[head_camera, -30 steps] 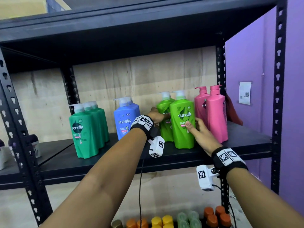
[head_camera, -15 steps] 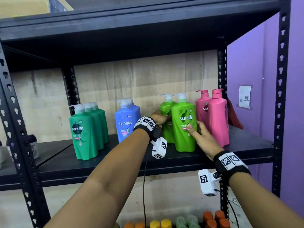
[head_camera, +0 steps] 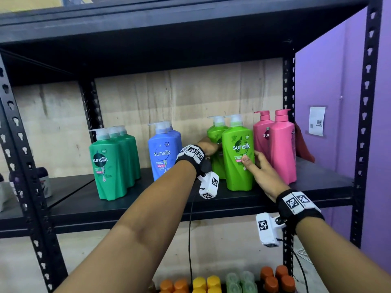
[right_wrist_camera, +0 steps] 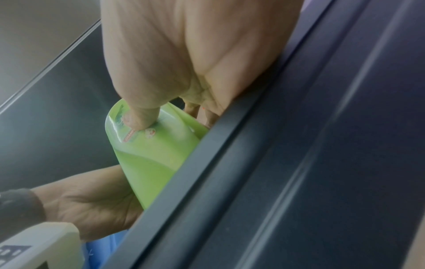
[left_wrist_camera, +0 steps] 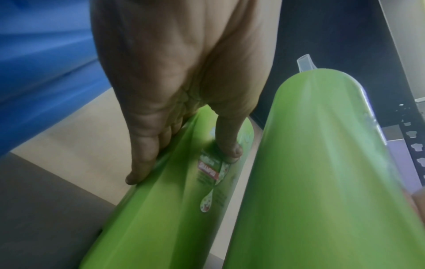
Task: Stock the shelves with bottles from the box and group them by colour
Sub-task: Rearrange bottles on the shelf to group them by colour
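Two light green Sunsilk pump bottles stand on the black shelf [head_camera: 317,187] between blue bottles [head_camera: 163,153] and pink bottles [head_camera: 282,144]. My left hand [head_camera: 208,145] grips the rear light green bottle [head_camera: 214,134]. In the left wrist view the thumb [left_wrist_camera: 230,151] presses its label and the fingers [left_wrist_camera: 140,163] lie along its left side. My right hand [head_camera: 254,163] holds the front light green bottle [head_camera: 239,174]. Its thumb [right_wrist_camera: 138,118] is on the label and its fingers reach round the far side, next to the pink bottles. Three dark green bottles [head_camera: 110,166] stand in a row at the left.
The shelf's upright posts [head_camera: 364,123] frame the bay, and another shelf board [head_camera: 190,28] hangs close overhead. Small bottles [head_camera: 44,182] sit in the bay to the far left. Bottles with orange, yellow and pale green caps [head_camera: 207,282] fill the level below. A purple wall [head_camera: 330,81] is on the right.
Both hands keep their hold on the two light green bottles. Only the head view has shifted slightly.
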The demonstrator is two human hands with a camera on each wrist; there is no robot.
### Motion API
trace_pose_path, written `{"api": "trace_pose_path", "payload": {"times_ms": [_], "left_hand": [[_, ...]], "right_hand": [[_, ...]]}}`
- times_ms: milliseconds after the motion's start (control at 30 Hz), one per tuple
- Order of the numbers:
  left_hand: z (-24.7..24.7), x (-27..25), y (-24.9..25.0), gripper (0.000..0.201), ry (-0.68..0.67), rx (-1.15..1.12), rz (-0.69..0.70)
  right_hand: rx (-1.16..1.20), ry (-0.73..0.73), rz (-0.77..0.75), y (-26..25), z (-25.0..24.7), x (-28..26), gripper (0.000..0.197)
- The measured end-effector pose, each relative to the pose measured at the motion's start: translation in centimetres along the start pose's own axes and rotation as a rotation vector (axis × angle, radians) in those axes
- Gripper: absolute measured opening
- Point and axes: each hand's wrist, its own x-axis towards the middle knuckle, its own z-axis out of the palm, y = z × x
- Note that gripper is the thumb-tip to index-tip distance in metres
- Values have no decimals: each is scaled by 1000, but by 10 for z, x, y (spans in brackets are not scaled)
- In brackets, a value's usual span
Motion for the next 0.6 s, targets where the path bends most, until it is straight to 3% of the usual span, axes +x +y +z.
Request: {"api": "trace_pose_path", "payload": {"times_ms": [333, 467, 600], "left_hand": [[4, -6, 6, 38, -24, -31, 4], [4, -16, 9, 34, -82, -24, 43], [5, -27, 4, 29, -79, -172, -27]], "right_hand": [[14, 19, 8, -1, 1, -1, 75], [-21, 19, 35, -5, 3, -5, 57], [-91, 18, 46, -9, 2, -8, 41]]}}
